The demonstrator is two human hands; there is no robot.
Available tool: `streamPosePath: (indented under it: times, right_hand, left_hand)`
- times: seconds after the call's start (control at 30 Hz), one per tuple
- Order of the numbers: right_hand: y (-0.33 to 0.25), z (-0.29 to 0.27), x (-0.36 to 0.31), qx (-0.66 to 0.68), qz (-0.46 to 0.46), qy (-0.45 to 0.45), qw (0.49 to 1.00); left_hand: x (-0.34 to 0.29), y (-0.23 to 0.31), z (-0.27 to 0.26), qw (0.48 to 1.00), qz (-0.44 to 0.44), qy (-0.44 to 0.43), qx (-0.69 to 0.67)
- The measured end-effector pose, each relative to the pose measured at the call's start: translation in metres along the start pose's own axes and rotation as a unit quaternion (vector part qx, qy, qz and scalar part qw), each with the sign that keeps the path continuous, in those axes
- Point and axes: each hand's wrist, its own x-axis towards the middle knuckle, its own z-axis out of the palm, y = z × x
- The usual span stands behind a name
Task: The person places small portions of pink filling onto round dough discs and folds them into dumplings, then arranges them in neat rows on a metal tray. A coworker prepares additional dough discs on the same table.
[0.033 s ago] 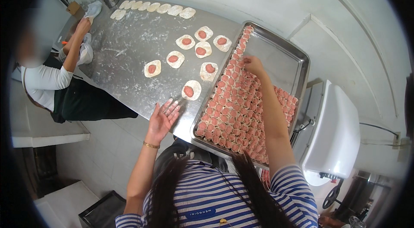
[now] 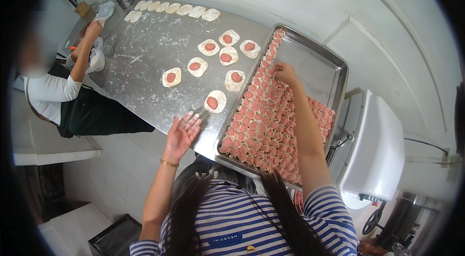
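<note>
My left hand is open and palm up at the table's near edge, floury fingers spread, holding nothing. Just beyond its fingertips lies a round dough wrapper with a lump of pink filling on it. Over the metal tray, my right hand has its fingers curled together at the edge of the rows of open-topped dumplings. Whatever sits between those fingertips is hidden. Several more filled wrappers lie on the table left of the tray.
Plain wrappers line the far edge of the flour-dusted metal table. At the table's left end a co-worker handles something pale. A white machine stands right of the tray, close to my right arm. The wall runs behind.
</note>
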Motion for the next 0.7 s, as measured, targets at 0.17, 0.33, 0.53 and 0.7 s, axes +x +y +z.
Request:
streamPosePath:
  times: [0.17,0.33,0.53,0.7]
  right_hand:
    - [-0.006,-0.009,0.004,-0.086,0.028,0.011,0.996]
    - [0.007,-0.006,0.008,-0.104,-0.006,-0.021,0.994]
    - [-0.002,-0.016,0.006,-0.088,0.003,-0.1,0.991]
    - [-0.008,-0.027,0.001,-0.084,0.004,-0.121,0.989]
  left_hand:
    - [-0.006,0.011,-0.02,1.0,0.026,0.013,0.007]
    - [-0.01,0.015,-0.028,0.999,0.041,0.032,0.004]
    - [-0.011,0.015,-0.031,0.999,0.044,0.03,0.006]
    - [-0.012,0.013,-0.028,0.999,0.041,0.022,0.01]
